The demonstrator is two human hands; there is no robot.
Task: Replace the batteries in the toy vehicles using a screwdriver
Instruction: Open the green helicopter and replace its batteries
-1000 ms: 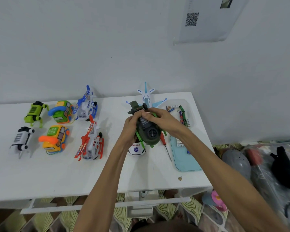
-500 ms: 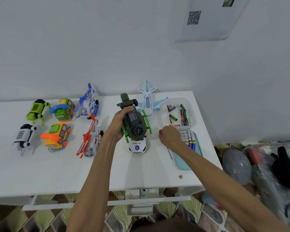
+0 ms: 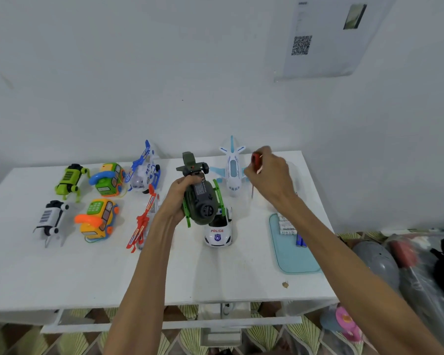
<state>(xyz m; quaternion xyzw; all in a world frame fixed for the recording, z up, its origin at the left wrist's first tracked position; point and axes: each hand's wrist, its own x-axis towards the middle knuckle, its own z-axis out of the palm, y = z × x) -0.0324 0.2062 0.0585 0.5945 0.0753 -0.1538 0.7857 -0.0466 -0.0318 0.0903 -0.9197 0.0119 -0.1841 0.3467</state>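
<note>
Head view: green helicopter (image 3: 200, 201) overlaps police car (image 3: 218, 235); white airplane (image 3: 232, 172) beside.

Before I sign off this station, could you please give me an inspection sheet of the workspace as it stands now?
Surface: white table, small brown speck near its front right edge.
Job's things: green helicopter, underside up; red-handled screwdriver; batteries on a blue tray.
Clutter: police car, white airplane, green robot dog, white robot dog, green phone toy, yellow phone toy, blue helicopter, red helicopter.
Hands: left hand grips the green helicopter; right hand holds the screwdriver, handle up.
Cables: nothing seen.
Surroundings: white wall with a QR-code sheet; bags on the floor at right.
</note>
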